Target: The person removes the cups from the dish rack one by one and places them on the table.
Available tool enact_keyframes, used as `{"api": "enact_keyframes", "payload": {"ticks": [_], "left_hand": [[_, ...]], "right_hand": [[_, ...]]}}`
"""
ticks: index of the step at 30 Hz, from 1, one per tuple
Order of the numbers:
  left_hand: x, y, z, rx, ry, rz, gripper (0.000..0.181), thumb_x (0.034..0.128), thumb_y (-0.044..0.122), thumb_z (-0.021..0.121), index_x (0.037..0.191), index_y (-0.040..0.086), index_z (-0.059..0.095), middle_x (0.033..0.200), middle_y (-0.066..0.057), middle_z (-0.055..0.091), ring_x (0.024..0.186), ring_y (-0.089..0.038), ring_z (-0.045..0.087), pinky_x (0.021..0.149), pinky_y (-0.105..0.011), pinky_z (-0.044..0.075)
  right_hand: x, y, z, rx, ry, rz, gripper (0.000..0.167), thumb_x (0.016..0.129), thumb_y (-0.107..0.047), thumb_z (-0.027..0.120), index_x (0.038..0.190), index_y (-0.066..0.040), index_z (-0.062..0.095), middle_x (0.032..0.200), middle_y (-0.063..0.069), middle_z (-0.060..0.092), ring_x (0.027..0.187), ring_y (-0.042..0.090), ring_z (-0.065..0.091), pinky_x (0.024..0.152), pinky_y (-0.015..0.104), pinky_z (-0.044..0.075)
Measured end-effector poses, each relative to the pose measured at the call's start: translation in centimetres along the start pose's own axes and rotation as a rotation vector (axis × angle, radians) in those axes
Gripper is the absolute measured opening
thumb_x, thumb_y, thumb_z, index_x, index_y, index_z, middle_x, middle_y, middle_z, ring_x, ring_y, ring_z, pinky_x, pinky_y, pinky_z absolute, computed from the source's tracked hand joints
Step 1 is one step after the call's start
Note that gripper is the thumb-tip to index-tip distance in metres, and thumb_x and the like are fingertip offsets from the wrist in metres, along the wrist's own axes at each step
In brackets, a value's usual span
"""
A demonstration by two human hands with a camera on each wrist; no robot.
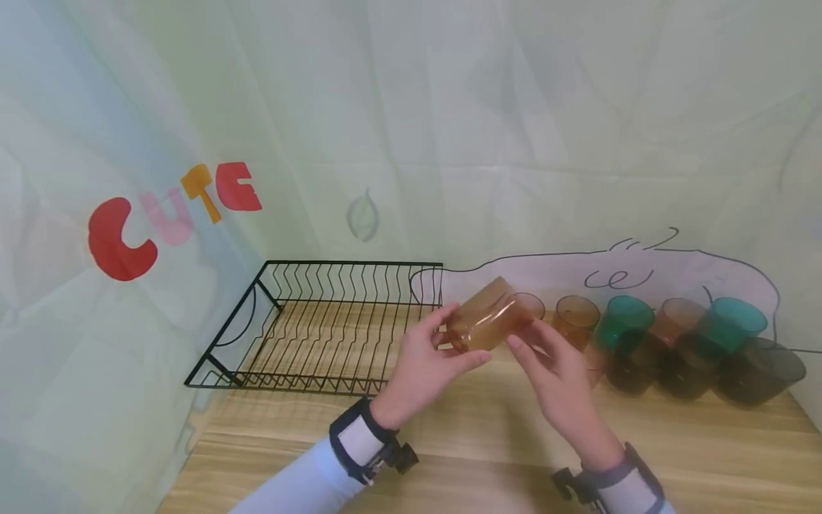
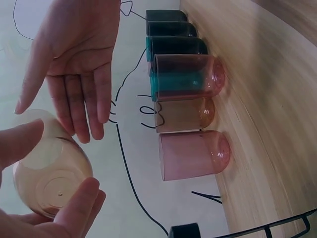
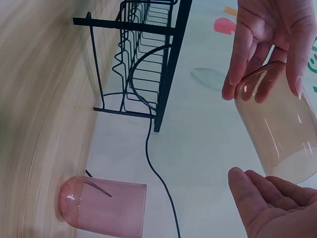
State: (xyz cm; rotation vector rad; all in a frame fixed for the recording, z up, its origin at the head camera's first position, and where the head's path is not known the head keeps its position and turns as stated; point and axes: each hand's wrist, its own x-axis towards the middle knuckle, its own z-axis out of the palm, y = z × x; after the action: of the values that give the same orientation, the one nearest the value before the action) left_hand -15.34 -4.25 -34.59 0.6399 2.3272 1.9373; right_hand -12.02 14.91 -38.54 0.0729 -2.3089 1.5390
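Observation:
A transparent amber cup (image 1: 486, 314) is tilted in mid-air above the table, its open end toward the right. My left hand (image 1: 427, 350) grips it round the base end, thumb on one side and fingers on the other. Close to the rim is my right hand (image 1: 559, 382); in the left wrist view this hand (image 2: 81, 69) has its fingers extended, not curled round the cup (image 2: 54, 173). Whether its fingertips touch the rim, I cannot tell. The right wrist view shows the cup (image 3: 280, 121) between the left hand (image 3: 272, 34) and right hand (image 3: 272, 208).
A black wire rack (image 1: 321, 385) stands at the left back of the wooden table (image 1: 462, 457). Along the right back stand several cups: pink (image 2: 193, 156), amber (image 1: 578, 314), teal (image 1: 629, 314) and dark grey (image 1: 764, 371). A printed curtain (image 1: 449, 143) hangs behind.

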Motion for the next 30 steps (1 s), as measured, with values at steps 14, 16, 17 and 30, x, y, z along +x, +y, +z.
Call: {"api": "enact_keyframes", "payload": {"ticks": [14,16,17,30], "left_hand": [[0.6,-3.2,2.1,0.064,0.002,-0.004,0.057,0.0673,0.025,0.084,0.118,0.022,0.057,0.110,0.005,0.062,0.095,-0.011,0.065,0.076,-0.022,0.056],[0.5,-3.5,2.5,0.093,0.000,-0.008,0.055,0.0675,0.026,0.083,0.115,0.020,0.057,0.108,0.005,0.062,0.094,-0.010,0.064,0.077,-0.020,0.056],[0.5,-3.6,2.6,0.102,-0.001,-0.011,0.054,0.0675,0.027,0.083,0.114,0.020,0.057,0.107,0.005,0.062,0.094,-0.010,0.063,0.077,-0.020,0.056],[0.5,-4.1,3.0,0.167,-0.016,-0.034,0.050,0.0682,0.024,0.082,0.110,0.021,0.055,0.103,0.007,0.060,0.094,-0.009,0.059,0.076,-0.018,0.055]], "right_hand": [[0.3,-1.5,0.9,0.039,0.094,0.012,0.060,0.074,-0.048,0.073,0.128,-0.028,0.054,0.126,-0.005,0.061,0.113,0.016,0.060,0.090,0.034,0.053],[0.2,-1.7,1.1,0.007,0.124,-0.007,0.064,0.071,-0.049,0.075,0.128,-0.028,0.055,0.125,-0.006,0.061,0.110,0.016,0.062,0.087,0.033,0.054],[0.1,-1.7,1.2,-0.006,0.136,-0.020,0.065,0.070,-0.048,0.076,0.128,-0.028,0.055,0.124,-0.006,0.062,0.108,0.016,0.063,0.086,0.032,0.055],[0.0,-1.0,1.4,-0.021,0.159,-0.079,0.068,0.064,-0.042,0.082,0.125,-0.024,0.058,0.119,-0.003,0.065,0.102,0.017,0.066,0.077,0.032,0.057]]}}
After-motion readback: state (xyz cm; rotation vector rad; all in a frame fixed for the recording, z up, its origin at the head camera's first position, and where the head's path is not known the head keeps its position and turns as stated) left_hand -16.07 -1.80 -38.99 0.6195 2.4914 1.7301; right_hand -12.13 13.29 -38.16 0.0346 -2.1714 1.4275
